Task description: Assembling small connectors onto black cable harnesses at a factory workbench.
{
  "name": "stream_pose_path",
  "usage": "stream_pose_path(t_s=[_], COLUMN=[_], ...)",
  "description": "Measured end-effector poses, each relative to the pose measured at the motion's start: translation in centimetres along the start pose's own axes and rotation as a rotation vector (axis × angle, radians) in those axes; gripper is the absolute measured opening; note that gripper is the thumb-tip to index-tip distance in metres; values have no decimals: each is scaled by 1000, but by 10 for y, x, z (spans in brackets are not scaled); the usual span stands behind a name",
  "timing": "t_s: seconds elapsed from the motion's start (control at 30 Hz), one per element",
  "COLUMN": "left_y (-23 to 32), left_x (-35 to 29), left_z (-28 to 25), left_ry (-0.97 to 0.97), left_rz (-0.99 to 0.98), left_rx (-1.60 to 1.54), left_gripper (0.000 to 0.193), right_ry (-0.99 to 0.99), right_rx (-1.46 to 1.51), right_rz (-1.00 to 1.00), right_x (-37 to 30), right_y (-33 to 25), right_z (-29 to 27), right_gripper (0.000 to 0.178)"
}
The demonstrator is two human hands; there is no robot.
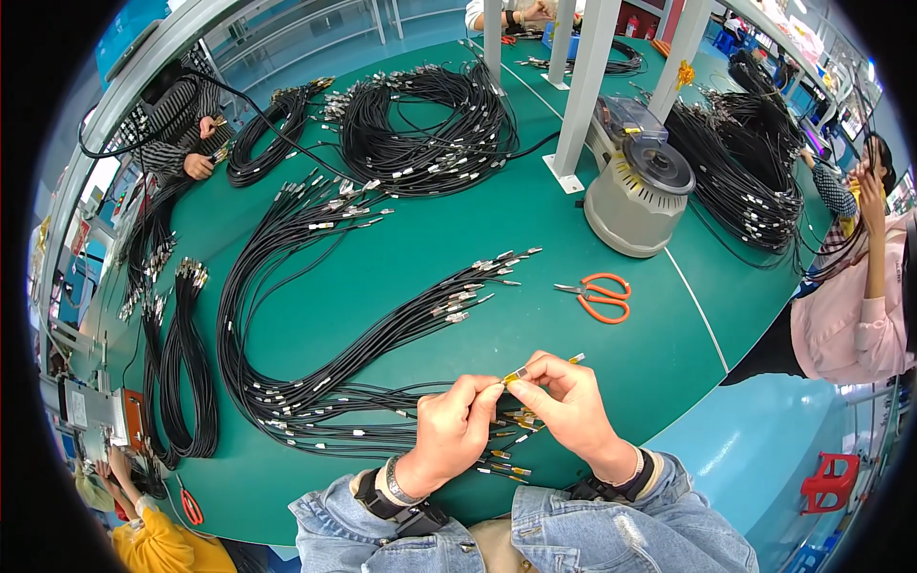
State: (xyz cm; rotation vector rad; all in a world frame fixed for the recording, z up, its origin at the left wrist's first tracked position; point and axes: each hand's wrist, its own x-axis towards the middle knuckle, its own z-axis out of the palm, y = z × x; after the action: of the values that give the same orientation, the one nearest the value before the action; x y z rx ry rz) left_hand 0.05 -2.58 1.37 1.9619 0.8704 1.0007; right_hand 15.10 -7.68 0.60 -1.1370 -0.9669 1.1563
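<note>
Both my hands meet over the near edge of the green table (pixel 592 363). My left hand (pixel 447 428) is closed in a pinch on a black cable near its end. With thumb and forefinger, my right hand (pixel 571 406) pinches the same cable end, where a small piece of yellow tape (pixel 516 375) shows between the fingertips. Below and beside my hands lie more cable ends (pixel 506 468), several with yellow wraps. They belong to a long curved bundle of black cables (pixel 234 325) with white labels and metal tips.
Orange-handled scissors (pixel 604 298) lie beyond my right hand, near a round grey tape dispenser (pixel 638 191) and a white metal post (pixel 576 105). Coiled cables (pixel 420 181) sit at the back, left and right (pixel 745 172). Other people work around the table; a red stool (pixel 829 482) stands at right.
</note>
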Motion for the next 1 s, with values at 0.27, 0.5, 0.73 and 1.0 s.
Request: stream_pose_path(t_s=[0.27, 0.5, 0.73, 1.0], left_y=[-2, -4, -9, -21], left_x=[1, 7, 12, 18], left_z=[-6, -14, -20, -25], left_ry=[-132, -284, -449, -597], left_rz=[-160, -313, -502, -615], left_rx=[-212, -386, -676, -931], left_gripper=[12, 19, 29, 36], right_ry=[9, 22, -25, -169], right_rx=[21, 40, 147, 72], right_rz=[-25, -82, -99, -99], right_x=[1, 1, 6, 14], right_y=[2, 4, 10, 11], right_z=[1, 4, 4, -9], right_gripper=[11, 10, 8, 11])
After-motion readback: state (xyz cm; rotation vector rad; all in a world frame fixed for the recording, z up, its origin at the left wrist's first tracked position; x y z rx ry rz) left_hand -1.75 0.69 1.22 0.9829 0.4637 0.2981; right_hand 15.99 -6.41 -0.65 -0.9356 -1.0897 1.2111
